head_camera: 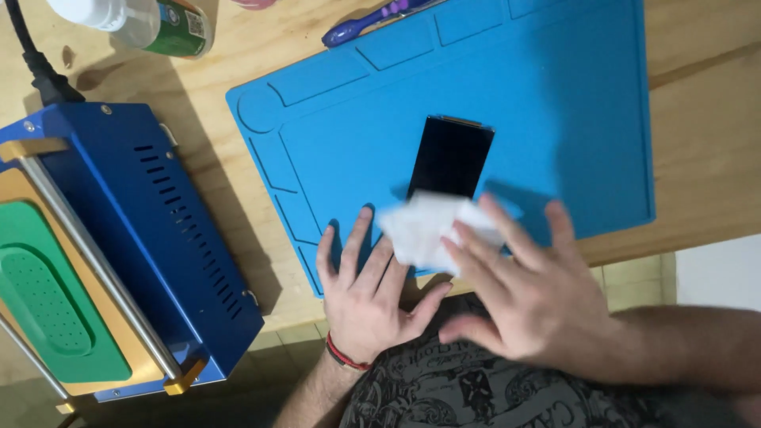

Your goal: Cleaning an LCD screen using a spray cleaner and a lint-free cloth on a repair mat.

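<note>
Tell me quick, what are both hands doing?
Left hand: open, flat on the blue mat, holding nothing.
Right hand: fingers on a white wipe at the dark phone screen; grip unclear.

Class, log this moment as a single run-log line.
left hand: flat on blue mat | right hand: fingers on white wipe | black phone screen: flat on mat, near end under wipe

Wooden surface [697, 119]: blue mat [571, 103] laid centre-right, blue machine [158, 238] at left, bottle [158, 24] and purple toothbrush [372, 17] along top edge.
</note>
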